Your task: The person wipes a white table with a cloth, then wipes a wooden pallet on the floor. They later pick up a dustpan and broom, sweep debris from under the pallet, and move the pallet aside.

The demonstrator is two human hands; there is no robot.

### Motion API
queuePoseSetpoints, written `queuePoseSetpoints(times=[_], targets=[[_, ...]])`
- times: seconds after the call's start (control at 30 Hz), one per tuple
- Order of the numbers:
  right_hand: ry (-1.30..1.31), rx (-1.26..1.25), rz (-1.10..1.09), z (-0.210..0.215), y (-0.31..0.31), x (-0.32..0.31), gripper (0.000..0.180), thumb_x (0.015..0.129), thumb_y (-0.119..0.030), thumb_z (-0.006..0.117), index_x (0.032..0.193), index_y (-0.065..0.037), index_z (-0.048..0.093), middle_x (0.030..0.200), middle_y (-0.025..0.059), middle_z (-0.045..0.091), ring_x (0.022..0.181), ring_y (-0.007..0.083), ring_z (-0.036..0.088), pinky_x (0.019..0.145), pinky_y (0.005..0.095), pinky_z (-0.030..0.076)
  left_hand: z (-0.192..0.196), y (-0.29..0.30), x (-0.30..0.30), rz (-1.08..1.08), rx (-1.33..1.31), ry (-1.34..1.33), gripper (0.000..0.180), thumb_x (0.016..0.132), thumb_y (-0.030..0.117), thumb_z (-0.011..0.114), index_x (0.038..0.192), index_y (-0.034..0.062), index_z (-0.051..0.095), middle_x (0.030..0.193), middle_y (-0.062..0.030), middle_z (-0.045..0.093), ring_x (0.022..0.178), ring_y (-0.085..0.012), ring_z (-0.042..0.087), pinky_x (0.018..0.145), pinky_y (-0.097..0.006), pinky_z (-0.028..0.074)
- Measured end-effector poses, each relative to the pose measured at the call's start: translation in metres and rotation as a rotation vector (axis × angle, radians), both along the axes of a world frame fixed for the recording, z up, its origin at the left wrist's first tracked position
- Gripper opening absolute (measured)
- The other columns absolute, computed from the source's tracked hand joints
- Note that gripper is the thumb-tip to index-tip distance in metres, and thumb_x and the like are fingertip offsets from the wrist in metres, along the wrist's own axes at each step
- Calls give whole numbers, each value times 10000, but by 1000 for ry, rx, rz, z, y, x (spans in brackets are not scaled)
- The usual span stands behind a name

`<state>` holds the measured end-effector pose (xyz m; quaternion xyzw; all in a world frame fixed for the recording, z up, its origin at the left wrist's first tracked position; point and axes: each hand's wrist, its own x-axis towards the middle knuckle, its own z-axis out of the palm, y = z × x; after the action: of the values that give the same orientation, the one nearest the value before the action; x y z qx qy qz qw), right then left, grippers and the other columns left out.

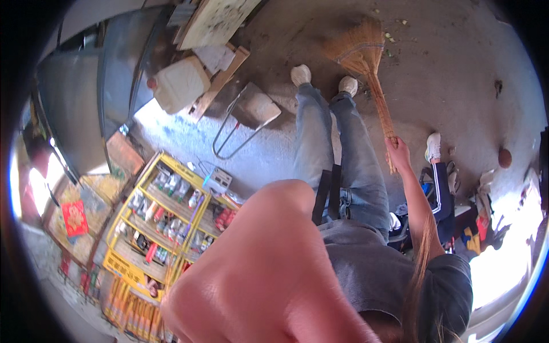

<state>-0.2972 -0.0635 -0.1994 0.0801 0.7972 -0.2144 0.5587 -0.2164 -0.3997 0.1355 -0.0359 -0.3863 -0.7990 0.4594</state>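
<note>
My right hand [398,153] is wrapped round the handle of a straw broom [378,94]. The broom points away from me, its fanned bristles [360,50] over the concrete floor beyond my right shoe. Small scraps [390,39] lie beside the bristles. Very close to the camera, my left hand [257,263] fills the lower middle of the view. Its back and bent knuckles show, but its fingers are hidden. A metal dustpan [257,107] with a long wire handle rests on the floor to the left of my legs.
A yellow shelf rack [151,220] with bottles and small goods stands at the left. Beyond it are a pale plastic jerrycan [182,84] and wooden boards [220,80]. Another person's leg with a white shoe [433,147] is at my right, near piled items [480,214].
</note>
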Motion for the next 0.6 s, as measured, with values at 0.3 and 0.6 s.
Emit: queuePoseSetpoints(times=[0.3,0.6], targets=[[-46,-152,282,12,-67,38,349,861,-351,618,1021,-43,582,619,57,569,483,136,570,458,294,464,1,26,79,210,-30,98,312,714,-77,528,445,78,499,700,-53,681,343,-43,271,317,-199,225],[256,-159,988,-5,-148,68,426,800,-386,644,1122,-112,593,953,148,662,860,326,633,747,415,491,-24,10,218,-71,-204,154,224,804,0,511,618,12,634,619,-49,636,353,-67,374,386,-187,362]])
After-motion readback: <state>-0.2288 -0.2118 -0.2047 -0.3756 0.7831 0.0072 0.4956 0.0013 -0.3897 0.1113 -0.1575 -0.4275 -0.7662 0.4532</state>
